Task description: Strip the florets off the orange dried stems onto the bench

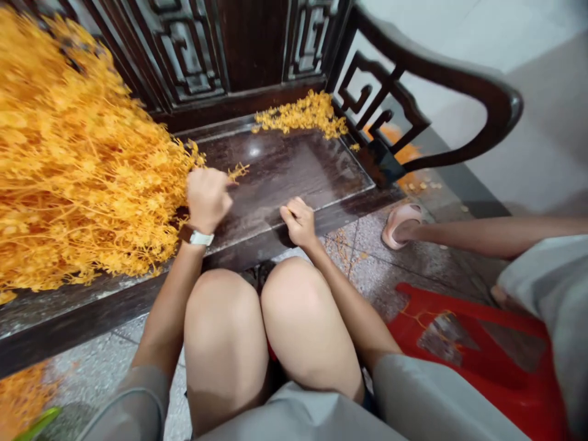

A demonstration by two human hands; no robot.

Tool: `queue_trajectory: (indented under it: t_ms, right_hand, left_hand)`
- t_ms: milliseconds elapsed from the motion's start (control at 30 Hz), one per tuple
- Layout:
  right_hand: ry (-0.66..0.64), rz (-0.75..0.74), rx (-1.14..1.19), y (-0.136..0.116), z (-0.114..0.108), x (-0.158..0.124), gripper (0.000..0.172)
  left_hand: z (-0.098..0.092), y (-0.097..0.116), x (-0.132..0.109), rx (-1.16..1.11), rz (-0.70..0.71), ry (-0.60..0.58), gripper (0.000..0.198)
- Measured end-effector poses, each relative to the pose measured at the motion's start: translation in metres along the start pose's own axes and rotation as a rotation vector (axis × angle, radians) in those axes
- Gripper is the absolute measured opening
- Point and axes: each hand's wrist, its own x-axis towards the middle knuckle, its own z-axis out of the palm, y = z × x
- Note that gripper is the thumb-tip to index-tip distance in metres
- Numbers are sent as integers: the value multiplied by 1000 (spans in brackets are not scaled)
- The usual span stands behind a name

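Observation:
My left hand (209,199), with a white-cased watch (201,237) at the wrist, is closed above the dark wooden bench seat (275,165). A small sprig of yellow flowers (238,173) pokes out beside its curled fingers. Just left of this hand rises a big heap of yellow-orange flower stems (87,165), touching or nearly touching it. My right hand (301,222) is pinched closed over the bench's front edge; whatever lies between thumb and fingers is too small or hidden. Picked yellow flower heads (303,115) lie in a loose pile at the seat's back right corner.
A curved wooden armrest (459,92) bounds the bench on the right; a carved backrest (188,55) stands behind. Another person's leg (478,236) and a red plastic stool (487,361) are at right. Orange scraps (342,251) litter the tiled floor.

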Motion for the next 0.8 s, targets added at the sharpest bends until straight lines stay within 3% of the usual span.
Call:
queue_trajectory:
  t_ms: [67, 100, 267, 433, 567, 633, 700, 800]
  right_hand:
    - [137, 81, 16, 2, -3, -2, 64]
    - [140, 102, 20, 4, -3, -1, 59]
    - [18, 95, -43, 8, 6, 7, 12]
    - [84, 165, -64, 14, 7, 4, 37]
    - [179, 187, -36, 16, 8, 1, 39]
    - [167, 193, -72, 18, 9, 1, 41]
    - [99, 181, -109, 20, 10, 2, 55]
    - [-27, 145, -121, 23, 12, 4, 92]
  left_hand:
    - [-6, -18, 4, 27, -225, 220, 26]
    - [-7, -22, 6, -4, -289, 268, 25]
    - [7, -6, 2, -244, -172, 153, 26]
    - [15, -4, -1, -277, -252, 189, 31]
    - [12, -9, 2, -308, -294, 248, 33]
    - [12, -7, 2, -325, -296, 256, 32]
    - [14, -3, 2, -335, -293, 250, 32]
    - [16, 4, 1, -353, -269, 224, 31]
